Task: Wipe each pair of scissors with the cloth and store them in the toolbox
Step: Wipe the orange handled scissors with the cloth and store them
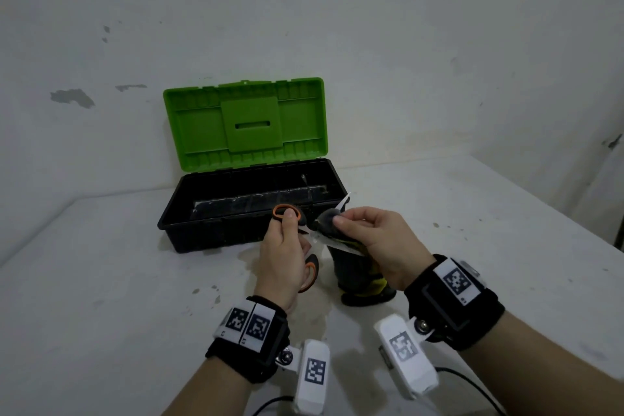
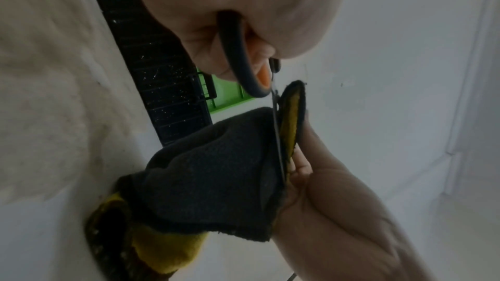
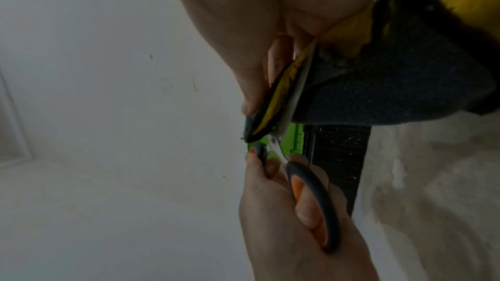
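My left hand point(image 1: 283, 257) grips a pair of scissors point(image 1: 287, 213) by its grey and orange handles point(image 3: 314, 200), held open in front of the toolbox. My right hand point(image 1: 368, 240) pinches a dark grey and yellow cloth point(image 1: 358, 273) folded round one blade point(image 3: 295, 93), thumb on top. The blade tip point(image 1: 344, 201) pokes out beyond the cloth. The cloth point(image 2: 211, 181) hangs down to the table. The toolbox point(image 1: 209, 236) is black with a green lid point(image 1: 246, 121) standing open behind it.
The white table point(image 1: 118, 297) is stained and meets a white wall right behind the toolbox. The table's right edge point(image 1: 574, 233) runs diagonally. Cables trail from the wrist cameras near the bottom.
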`<state>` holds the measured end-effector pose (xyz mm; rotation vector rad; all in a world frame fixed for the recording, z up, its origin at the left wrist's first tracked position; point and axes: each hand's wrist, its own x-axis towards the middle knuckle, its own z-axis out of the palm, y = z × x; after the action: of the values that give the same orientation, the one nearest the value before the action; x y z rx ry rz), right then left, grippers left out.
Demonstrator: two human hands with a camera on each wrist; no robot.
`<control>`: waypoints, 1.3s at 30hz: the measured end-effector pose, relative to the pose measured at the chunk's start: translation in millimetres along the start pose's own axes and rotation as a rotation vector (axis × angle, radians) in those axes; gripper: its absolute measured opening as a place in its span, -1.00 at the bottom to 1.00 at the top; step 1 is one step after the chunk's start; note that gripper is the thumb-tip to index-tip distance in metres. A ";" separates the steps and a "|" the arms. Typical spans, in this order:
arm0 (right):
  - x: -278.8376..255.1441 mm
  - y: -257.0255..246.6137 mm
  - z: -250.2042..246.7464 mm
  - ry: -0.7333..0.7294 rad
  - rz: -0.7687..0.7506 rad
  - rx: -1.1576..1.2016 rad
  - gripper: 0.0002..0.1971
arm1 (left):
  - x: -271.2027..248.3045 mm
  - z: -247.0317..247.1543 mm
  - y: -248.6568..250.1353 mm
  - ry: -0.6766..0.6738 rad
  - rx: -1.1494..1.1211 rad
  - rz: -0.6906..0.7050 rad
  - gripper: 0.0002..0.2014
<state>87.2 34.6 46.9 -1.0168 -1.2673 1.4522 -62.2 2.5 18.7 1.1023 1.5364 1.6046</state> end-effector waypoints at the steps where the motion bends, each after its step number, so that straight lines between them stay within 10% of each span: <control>1: 0.9 1.4 1.2 -0.015 0.016 -0.014 -0.84 | 0.2 0.2 0.5 -0.002 0.001 0.010 -0.63; 14: 1.7 3.1 -0.5 -0.220 0.232 -0.046 -0.74 | 1.2 2.6 -4.4 -0.036 0.079 0.086 -0.65; 29: 23.3 -23.3 -51.5 0.183 0.136 0.349 -0.80 | -0.9 -18.4 -10.6 -0.094 0.078 -0.034 -0.62; 39: 0.2 -5.9 -15.3 -0.233 0.274 0.150 -0.63 | 0.1 -2.8 4.4 -0.153 0.000 0.005 -0.65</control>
<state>102.6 38.5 50.8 -0.9688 -1.1916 1.8931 -64.4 0.9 23.2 1.2006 1.4343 1.4879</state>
